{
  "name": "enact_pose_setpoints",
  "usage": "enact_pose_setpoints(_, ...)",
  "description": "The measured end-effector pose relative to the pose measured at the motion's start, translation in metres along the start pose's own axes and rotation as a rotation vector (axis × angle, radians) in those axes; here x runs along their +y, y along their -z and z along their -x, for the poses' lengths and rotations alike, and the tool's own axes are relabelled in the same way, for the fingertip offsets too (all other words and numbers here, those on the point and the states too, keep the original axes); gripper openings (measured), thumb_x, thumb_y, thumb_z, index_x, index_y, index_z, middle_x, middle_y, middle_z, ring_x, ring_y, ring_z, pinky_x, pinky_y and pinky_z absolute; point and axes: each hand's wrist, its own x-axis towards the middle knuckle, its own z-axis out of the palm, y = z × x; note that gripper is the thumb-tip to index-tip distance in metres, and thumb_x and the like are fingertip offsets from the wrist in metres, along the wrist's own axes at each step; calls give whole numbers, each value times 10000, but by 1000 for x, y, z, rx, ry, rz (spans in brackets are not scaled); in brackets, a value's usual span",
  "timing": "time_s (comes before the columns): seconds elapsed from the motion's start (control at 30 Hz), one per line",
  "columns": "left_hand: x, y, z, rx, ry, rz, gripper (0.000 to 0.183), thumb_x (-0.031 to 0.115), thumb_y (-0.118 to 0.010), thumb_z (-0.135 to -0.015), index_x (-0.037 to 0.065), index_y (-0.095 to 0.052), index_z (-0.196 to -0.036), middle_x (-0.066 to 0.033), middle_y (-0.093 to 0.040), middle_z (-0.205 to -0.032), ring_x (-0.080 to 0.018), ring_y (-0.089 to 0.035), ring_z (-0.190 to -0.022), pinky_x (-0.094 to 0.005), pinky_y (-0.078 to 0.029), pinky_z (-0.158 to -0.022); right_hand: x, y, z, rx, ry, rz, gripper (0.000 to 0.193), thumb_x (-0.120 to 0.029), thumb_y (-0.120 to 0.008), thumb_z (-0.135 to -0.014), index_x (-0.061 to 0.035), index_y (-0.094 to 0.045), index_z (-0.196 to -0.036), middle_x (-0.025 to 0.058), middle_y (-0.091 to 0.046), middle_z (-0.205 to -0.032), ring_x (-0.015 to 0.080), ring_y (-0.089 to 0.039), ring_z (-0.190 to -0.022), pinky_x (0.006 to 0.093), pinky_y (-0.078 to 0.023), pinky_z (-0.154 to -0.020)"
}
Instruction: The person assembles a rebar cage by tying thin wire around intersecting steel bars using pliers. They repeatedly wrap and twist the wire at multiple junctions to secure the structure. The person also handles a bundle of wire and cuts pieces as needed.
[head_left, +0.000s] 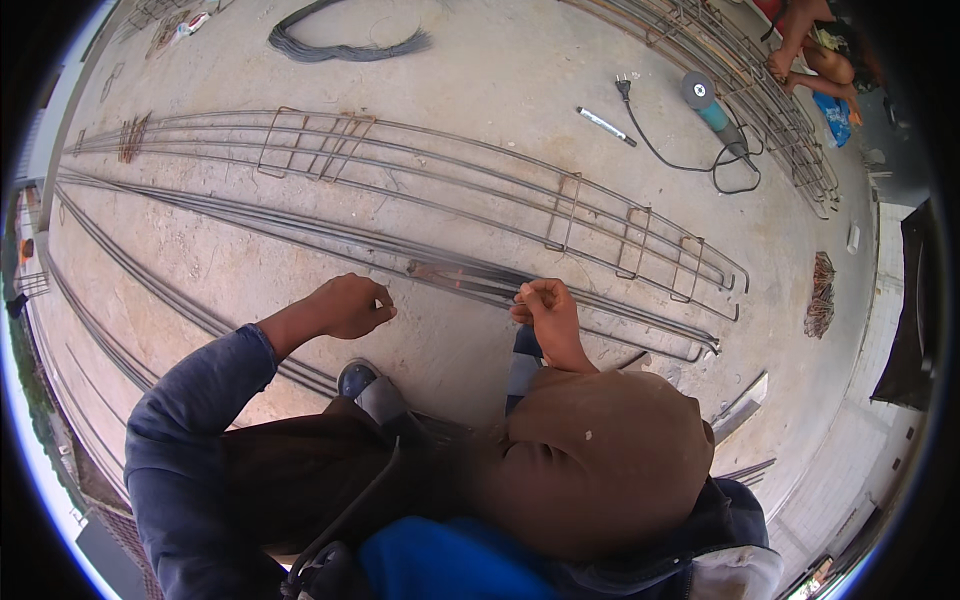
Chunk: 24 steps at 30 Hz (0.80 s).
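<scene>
My left hand [350,307] hovers over the concrete floor, fingers curled and thumb bent toward them; whatever it may hold is too small to make out. Beside my knee, my right hand [550,318] is closed in a pinch, thumb against fingers, close to a bundle of long steel bars [400,241]. What lies in that pinch is also too small to name. Between the hands, a reddish-brown, blurred thing [440,272] lies at the bundle. Beyond it lies a long rebar cage [480,190] with rectangular stirrups, several of them bunched near its left part.
An angle grinder [715,118] with its cord and a marker pen [605,127] lie beyond the cage. A coil of tie wire [340,50] is at the far side. More cages [740,85] lie upper right, near another person's hands and legs. Stacked stirrups [820,295] lie right.
</scene>
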Motion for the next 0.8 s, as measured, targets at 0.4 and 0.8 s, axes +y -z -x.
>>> enact_pose_setpoints(0.4, 29, -41, -52, -98, 18, 42, 410, 427, -622, -1066, 98, -810, -1223, -222, -804, -1060, -385, -772, -1029, -479, -596, -955, 2, -47, -46, -312, 1081, 1370, 244, -230, -715, -980, -105, -715, -1188, 121, -599, -1203, 285, -567, -1153, 450, -459, -915)
enact_pose_setpoints(0.8, 52, -135, -99, 242, 27, 601, 629, 478, -619, -1084, -54, -635, -1420, -172, -745, -1135, -221, -767, -815, -361, -610, -746, 5, -38, -37, -416, 789, 977, 219, -174, -643, -1055, -31, -669, -1219, 195, -623, -1171, 391, -663, -1015, 478, -529, -825)
